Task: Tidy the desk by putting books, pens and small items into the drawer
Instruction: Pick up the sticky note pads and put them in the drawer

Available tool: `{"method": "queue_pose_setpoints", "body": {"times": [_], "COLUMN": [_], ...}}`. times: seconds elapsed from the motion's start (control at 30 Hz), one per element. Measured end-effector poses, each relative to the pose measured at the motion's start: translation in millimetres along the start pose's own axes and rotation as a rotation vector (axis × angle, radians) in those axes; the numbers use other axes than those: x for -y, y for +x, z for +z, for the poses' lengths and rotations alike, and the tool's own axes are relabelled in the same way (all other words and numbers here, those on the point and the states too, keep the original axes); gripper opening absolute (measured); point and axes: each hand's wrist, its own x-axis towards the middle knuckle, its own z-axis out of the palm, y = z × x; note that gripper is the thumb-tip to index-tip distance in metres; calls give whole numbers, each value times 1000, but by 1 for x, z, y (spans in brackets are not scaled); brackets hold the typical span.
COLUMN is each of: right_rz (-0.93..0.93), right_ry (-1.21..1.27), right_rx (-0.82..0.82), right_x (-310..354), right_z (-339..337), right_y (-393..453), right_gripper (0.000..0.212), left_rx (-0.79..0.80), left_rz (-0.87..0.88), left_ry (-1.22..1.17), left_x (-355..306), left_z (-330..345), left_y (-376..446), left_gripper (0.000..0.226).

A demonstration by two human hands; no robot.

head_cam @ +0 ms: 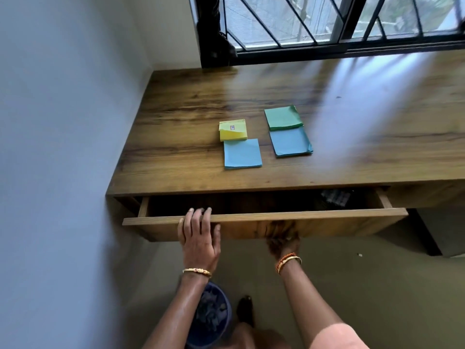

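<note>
The wooden desk (pixel 201 96) sits under the window, and its drawer (pixel 264 219) stands partly out along the near edge, ready to take things. The left hand (pixel 198 235) hooks its fingers over the drawer front; the right hand (pixel 283 239) is blurred below it, grip unclear. Four sticky-note pads (pixel 264 137) wait mid-desk, well apart from the hands.

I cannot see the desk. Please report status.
Left hand grips drawer front; right hand blurred beneath it. Drawer partly open. Four paper pads on desk.
</note>
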Motion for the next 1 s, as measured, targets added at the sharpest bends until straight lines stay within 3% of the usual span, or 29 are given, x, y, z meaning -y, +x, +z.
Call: {"method": "queue_pose_setpoints", "body": {"times": [0.03, 0.07, 0.1, 0.17, 0.23, 0.33, 0.43, 0.67, 0.83, 1.0], "right_rz": [-107, -330, -667, -1298, -1582, -1515, -1408, -1328, -1216, -1057], "right_ry": [-367, -639, -796, -819, -862, -1143, -1409, -1408, -1381, -1426], "right_rx": [-155, -345, -443, -382, -209, -121, -79, -94, -89, -142], "right_x": [-6, -17, -29, -46, -47, -37, -46, -65, -66, -64], "right_z": [-12, -23, -32, -43, -45, -42, -58, -90, -96, -97], "right_y": [-18, -33, -54, -96, -117, -123, -123, -154, -170, -182], "right_gripper": [49, 42, 35, 30, 23, 23, 43, 44, 41, 37], "left_rx": [-17, -30, -41, -51, -64, -85, -92, -19, 1, 56], "left_rz": [-7, -15, -25, -44, -86, -142, -164, -186, -201, -305], "left_ry": [-17, -34, -55, -99, -133, -169, -216, -275, -287, -222], "left_x": [0, -1, -2, -4, -9, -14, -15, -18, -21, -25], "left_z": [-4, -9, -14, -23, -35, -49, -64, -92, -106, -119], "left_y": [-8, -15, -24, -37, -52, -75, -100, -140, -152, -159], "left_gripper": [47, 48, 50, 53, 54, 53, 53, 44, 20, 23]}}
